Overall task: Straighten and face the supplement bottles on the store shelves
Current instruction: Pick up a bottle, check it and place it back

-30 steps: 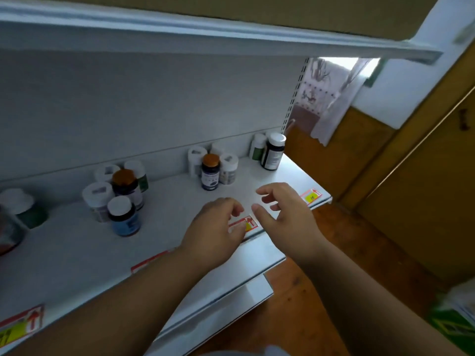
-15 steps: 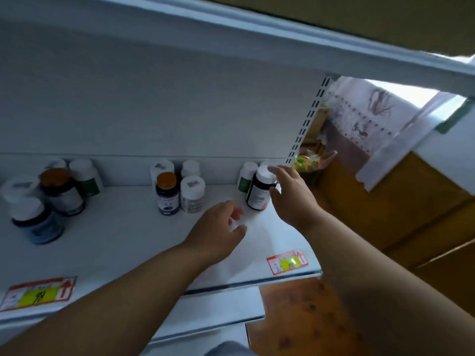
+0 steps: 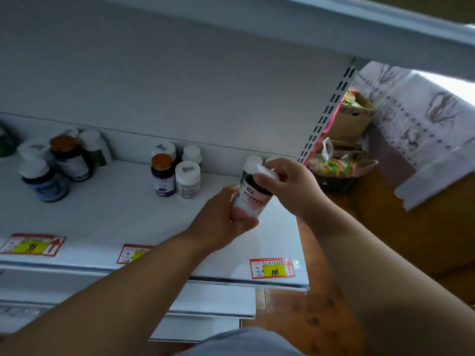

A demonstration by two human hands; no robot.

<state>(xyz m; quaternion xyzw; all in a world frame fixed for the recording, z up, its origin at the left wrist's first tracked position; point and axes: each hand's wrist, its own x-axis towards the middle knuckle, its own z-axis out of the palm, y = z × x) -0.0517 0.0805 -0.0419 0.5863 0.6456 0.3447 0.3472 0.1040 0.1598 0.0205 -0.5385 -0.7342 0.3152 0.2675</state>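
Both hands hold one dark bottle point(image 3: 250, 199) tilted in the air above the shelf point(image 3: 108, 214), near its right end. The left hand point(image 3: 226, 217) curls round the bottle's lower body; the right hand point(image 3: 288, 186) grips its white cap. Behind the bottle, a white-capped bottle point(image 3: 250, 164) stands by the back wall. Left of the bottle stand a brown-capped bottle point(image 3: 162, 174) and a white jar point(image 3: 187, 179), touching. A price tag point(image 3: 272, 268) sits on the shelf edge below the bottle.

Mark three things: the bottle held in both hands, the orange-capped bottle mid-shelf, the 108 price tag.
held bottle point(image 3: 250, 201), head view, on its label.
orange-capped bottle point(image 3: 162, 173), head view, on its dark body.
108 price tag point(image 3: 273, 269), head view, on its yellow patch.
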